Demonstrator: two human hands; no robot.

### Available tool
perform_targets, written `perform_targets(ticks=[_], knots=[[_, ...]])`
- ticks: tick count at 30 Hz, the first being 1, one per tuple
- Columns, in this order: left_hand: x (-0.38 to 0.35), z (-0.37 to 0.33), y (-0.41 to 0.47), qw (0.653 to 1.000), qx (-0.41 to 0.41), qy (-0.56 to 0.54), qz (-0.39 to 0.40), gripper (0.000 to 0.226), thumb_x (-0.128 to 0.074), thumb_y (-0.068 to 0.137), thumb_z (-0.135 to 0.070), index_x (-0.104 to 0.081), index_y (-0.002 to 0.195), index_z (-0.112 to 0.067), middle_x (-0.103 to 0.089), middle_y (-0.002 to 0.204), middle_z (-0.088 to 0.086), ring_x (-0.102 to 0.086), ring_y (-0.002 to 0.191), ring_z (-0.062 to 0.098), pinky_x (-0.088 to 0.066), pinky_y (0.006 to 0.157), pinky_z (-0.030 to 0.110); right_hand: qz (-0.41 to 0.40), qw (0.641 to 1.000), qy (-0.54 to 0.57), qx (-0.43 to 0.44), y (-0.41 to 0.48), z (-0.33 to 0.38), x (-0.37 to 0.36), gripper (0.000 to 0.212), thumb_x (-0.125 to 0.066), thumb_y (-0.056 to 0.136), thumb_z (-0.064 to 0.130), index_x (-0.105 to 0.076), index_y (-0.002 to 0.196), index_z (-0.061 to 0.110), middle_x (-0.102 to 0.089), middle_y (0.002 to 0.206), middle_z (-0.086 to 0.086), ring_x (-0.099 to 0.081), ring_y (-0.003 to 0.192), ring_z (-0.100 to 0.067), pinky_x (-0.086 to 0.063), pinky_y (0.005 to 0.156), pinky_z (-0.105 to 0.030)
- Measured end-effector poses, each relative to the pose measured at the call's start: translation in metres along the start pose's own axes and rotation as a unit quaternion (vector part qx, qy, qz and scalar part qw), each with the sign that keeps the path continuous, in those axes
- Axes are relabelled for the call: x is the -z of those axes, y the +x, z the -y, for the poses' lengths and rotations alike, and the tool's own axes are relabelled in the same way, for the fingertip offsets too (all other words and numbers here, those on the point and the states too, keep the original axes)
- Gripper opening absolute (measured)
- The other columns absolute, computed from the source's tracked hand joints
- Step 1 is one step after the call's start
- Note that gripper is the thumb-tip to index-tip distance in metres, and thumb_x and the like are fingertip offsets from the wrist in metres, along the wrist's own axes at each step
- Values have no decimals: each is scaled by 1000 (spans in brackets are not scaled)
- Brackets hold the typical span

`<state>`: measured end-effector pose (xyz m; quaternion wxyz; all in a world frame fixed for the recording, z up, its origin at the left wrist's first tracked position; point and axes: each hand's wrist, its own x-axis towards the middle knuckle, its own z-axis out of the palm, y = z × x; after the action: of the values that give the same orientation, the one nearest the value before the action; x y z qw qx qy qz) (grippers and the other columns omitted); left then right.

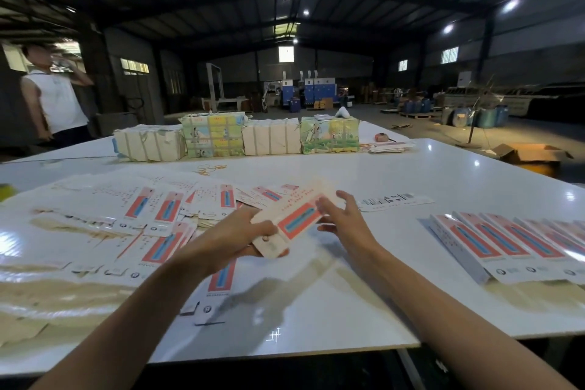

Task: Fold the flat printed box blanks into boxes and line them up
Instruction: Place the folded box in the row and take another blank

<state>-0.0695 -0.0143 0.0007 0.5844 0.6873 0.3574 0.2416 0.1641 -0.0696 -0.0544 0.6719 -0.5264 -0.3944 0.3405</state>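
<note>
White table (411, 174), flat blanks (142, 209) strewn left, folded boxes (506, 244) lined right, wrapped bundles (237, 136) behind

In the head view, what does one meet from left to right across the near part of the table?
Pile of flat blanks → left hand → held box → right hand → row of folded boxes.

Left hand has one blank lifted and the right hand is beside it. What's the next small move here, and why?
Probably close the right hand on the far part of the blank and squeeze its sides to square it up. The left hand grips only its near end, the right fingers lie open at its edge, and the row of folded boxes is on the right.
</note>
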Motion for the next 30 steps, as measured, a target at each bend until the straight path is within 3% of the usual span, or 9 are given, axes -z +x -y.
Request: perform_targets(ticks=[5, 9, 12, 15, 19, 22, 25, 28, 30], knots=[[-21, 8, 12, 986, 47, -77, 142, 57, -75, 95, -21, -50, 147, -15, -69, 134, 20, -69, 121, 40, -56, 104, 56, -1, 997, 82, -9, 6, 3, 5, 50, -67, 100, 2, -44, 140, 22, -80, 97, -16, -80, 90, -28, -65, 89, -47], [-29, 3, 35, 939, 64, -236, 240, 56, -45, 108, -54, -47, 155, -24, -70, 131, 17, -66, 124, 41, -56, 101, 56, 22, 998, 63, 6, 1, 5, 4, 47, -70, 99, 4, -50, 139, 20, -80, 96, -16, -80, 90, -31, -66, 81, -45], [-45, 6, 48, 928, 72, -294, 216, 70, -33, 108, -66, -42, 160, -20, -70, 118, 14, -71, 108, 34, -55, 101, 48, 28, 998, 56, 18, 1, 7, 7, 46, -69, 100, 6, -50, 139, 21, -80, 97, -17, -79, 89, -32, -65, 82, -47], [-57, 23, 62, 936, 71, -301, 167, 72, -41, 106, -65, -41, 161, -17, -66, 107, 11, -67, 89, 25, -58, 83, 36, 32, 999, -5, 37, -1, 4, 11, 52, -71, 101, 16, -49, 145, 31, -79, 102, -10, -79, 92, -27, -66, 73, -37], [-59, 43, 75, 945, 73, -301, 104, 78, -52, 99, -70, -47, 157, -18, -66, 127, 21, -65, 105, 33, -53, 102, 48, 18, 981, -160, 108, -5, -6, 9, 39, -66, 104, 37, -56, 140, 46, -67, 112, 3, -73, 98, -5, -61, 67, -22], [-51, 50, 78, 966, 58, -246, 59, 81, -49, 97, -76, -46, 157, -22, -60, 141, 19, -59, 116, 32, -44, 113, 52, 13, 944, -285, 164, -2, -5, 7, 24, -63, 104, 41, -62, 129, 42, -61, 118, 12, -67, 106, -4, -57, 83, -25], [-51, 47, 67, 945, 62, -314, 71, 67, -50, 102, -68, -54, 148, -19, -70, 111, 19, -72, 91, 33, -56, 88, 44, 19, 955, -258, 147, -1, 0, 6, 16, -70, 101, 33, -65, 117, 32, -62, 118, 5, -71, 100, -9, -60, 78, -27], [-50, 40, 67, 959, 55, -261, 91, 59, -48, 95, -71, -65, 119, -20, -64, 110, 6, -66, 90, 18, -56, 84, 32, 44, 972, -203, 113, 1, 9, 7, 18, -73, 99, 19, -59, 110, 17, -68, 113, -7, -74, 91, -8, -60, 66, -24], [-50, 39, 64, 960, 30, -251, 121, 60, -45, 99, -67, -59, 122, -14, -62, 111, 10, -63, 91, 23, -56, 83, 34, 70, 978, -184, 76, 3, 19, 9, 23, -74, 98, 16, -53, 106, 13, -73, 108, -11, -77, 91, -21, -61, 69, -27]])
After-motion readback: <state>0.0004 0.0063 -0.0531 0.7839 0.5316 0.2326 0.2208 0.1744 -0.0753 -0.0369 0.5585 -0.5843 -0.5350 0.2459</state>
